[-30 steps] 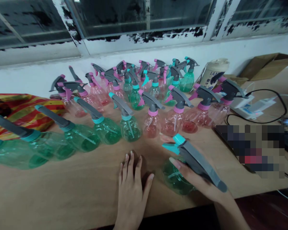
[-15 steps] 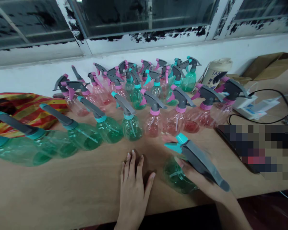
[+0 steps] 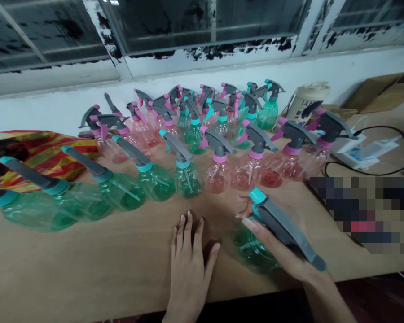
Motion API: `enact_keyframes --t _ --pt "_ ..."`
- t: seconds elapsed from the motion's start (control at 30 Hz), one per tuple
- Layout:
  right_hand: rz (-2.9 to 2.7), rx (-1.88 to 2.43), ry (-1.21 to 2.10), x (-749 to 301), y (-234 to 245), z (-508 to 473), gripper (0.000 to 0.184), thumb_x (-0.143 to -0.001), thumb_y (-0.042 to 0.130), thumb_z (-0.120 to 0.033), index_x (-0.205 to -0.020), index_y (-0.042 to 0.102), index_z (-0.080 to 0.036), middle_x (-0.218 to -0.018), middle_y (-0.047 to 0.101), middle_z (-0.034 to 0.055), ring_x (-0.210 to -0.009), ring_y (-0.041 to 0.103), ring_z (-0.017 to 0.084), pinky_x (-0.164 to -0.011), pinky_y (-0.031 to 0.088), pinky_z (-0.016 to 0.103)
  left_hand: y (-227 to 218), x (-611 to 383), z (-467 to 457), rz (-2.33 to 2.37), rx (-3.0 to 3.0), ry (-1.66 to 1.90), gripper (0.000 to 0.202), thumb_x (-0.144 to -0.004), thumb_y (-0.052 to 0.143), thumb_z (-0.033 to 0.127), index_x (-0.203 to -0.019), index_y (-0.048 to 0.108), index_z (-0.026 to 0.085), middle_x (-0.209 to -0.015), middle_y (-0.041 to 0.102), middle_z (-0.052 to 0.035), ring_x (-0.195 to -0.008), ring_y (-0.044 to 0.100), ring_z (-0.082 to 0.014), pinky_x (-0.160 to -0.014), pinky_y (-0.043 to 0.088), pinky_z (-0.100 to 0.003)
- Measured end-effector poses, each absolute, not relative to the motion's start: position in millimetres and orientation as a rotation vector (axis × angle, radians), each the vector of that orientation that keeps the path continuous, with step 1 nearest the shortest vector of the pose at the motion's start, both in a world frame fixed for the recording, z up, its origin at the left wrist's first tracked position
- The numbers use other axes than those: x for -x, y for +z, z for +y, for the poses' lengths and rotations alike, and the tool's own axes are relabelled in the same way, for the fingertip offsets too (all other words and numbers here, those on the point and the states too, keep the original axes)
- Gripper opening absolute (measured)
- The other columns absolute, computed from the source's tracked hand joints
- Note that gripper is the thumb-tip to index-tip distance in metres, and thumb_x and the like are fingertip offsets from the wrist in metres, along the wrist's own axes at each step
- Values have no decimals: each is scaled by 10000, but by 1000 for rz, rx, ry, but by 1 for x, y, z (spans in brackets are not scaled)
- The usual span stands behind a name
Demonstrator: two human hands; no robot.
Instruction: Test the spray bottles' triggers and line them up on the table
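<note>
My right hand (image 3: 279,251) is wrapped round the neck of a green spray bottle (image 3: 252,246) with a grey and turquoise trigger head (image 3: 286,226). The bottle rests on the table, and my fingers curl over its turquoise trigger. To its left, my left hand (image 3: 190,264) lies flat on the wooden table (image 3: 121,264), fingers spread and holding nothing. Beyond my hands runs a row of spray bottles: green ones such as this near green bottle (image 3: 187,181) on the left, and pink ones such as this pink bottle (image 3: 217,175) on the right.
Behind the row stand several more pink and green spray bottles (image 3: 195,134) near the wall. A red and yellow striped bag (image 3: 70,157) lies at left. On the right are a cream tub (image 3: 308,101), a cardboard box (image 3: 380,94), a white power strip (image 3: 357,152) and a black cable (image 3: 387,172).
My right fingers have curled in over the turquoise trigger, which stood out before. My left hand stays flat. The whole view has shifted slightly.
</note>
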State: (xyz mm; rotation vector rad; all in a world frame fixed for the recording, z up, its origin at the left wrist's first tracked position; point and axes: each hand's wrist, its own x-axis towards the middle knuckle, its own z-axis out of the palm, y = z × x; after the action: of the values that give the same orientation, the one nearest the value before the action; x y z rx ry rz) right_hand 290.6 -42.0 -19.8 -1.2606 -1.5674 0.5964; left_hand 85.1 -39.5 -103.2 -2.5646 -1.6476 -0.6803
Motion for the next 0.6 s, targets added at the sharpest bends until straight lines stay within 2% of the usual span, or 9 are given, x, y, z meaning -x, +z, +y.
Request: enact_keyframes --t 0.07,0.13,0.23,0.37,0.53,0.6 --pt "-1581 1242 575 -291 -20 -42 96 -887 617 -324 -969 662 -298 -917 718 -15 -880 697 191 -781 581 311 -103 -85 -40 -1644 2562 -671 514 -967 476 373 -1428 386 165 -1529 376 -162 -1421 326 -319 -1085 383 -558" --pt "-1614 1219 565 -292 -20 -42 208 -883 617 -301 -1088 652 -316 -1021 715 -5 -971 687 212 -872 573 351 -103 -85 -40 -1640 2557 -671 510 -967 476 372 -1423 394 160 -1526 380 -165 -1418 331 -322 -1081 388 -560" --pt "-1643 1196 578 -293 -19 -44 309 -888 595 -276 -1191 621 -328 -1095 702 5 -1020 677 225 -901 572 371 -103 -85 -39 -1647 2556 -677 498 -967 477 368 -1415 404 164 -1521 389 -163 -1415 338 -320 -1081 389 -554" --pt "-1637 1210 595 -293 -17 -45 294 -877 598 -287 -1168 627 -319 -1054 711 10 -989 685 232 -880 579 375 -103 -86 -39 -1640 2556 -704 497 -966 477 375 -1410 411 162 -1512 401 -166 -1412 344 -315 -1092 378 -550" --pt "-1633 1231 593 -292 -14 -43 162 -875 588 -316 -1029 638 -308 -804 689 8 -803 697 236 -705 602 374 -103 -86 -39 -1629 2552 -685 503 -965 475 379 -1409 411 149 -1511 398 -170 -1416 337 -315 -1087 382 -555" --pt "-1628 1229 593 -292 -14 -44 152 -873 590 -323 -1019 629 -308 -835 693 14 -822 695 240 -719 600 385 -102 -86 -39 -1625 2549 -682 500 -967 471 376 -1408 410 146 -1510 399 -174 -1416 335 -319 -1078 391 -562"
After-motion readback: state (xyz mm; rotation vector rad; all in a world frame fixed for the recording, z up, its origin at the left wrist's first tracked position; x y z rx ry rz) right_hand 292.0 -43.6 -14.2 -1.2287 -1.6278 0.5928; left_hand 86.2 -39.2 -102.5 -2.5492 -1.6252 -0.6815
